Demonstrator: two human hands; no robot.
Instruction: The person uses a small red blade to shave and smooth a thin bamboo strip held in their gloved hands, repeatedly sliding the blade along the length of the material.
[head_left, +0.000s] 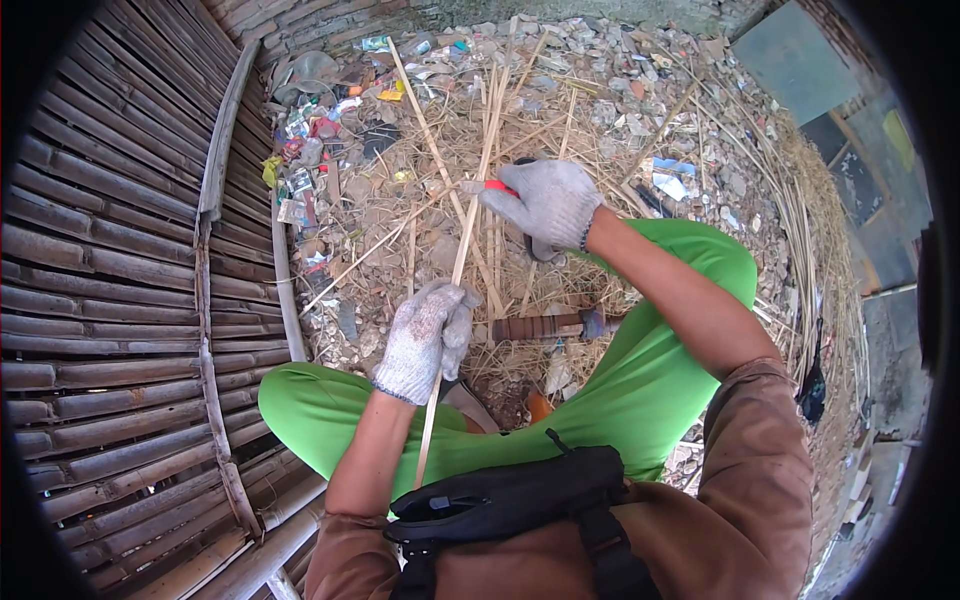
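A long, pale bamboo strip (463, 250) runs from my lap up across the ground ahead of me. My left hand (425, 335), in a dirty white knit glove, is closed around its lower part. In my gloved right hand (550, 203) is a small knife (499, 187) with a red handle. Its short blade points left and lies against or just over the strip; contact is hard to tell. On the ground between my knees lies a thick brown cylindrical handle (540, 327), apparently wrapped in bands; what it belongs to is not clear.
Several loose bamboo strips (420, 105) lie over straw and rubble ahead. A bamboo slat wall (130, 230) stands close on my left. Litter (300, 150) gathers beside it. More long strips (800, 220) lie at the right. A black pouch (510, 495) rests across my lap.
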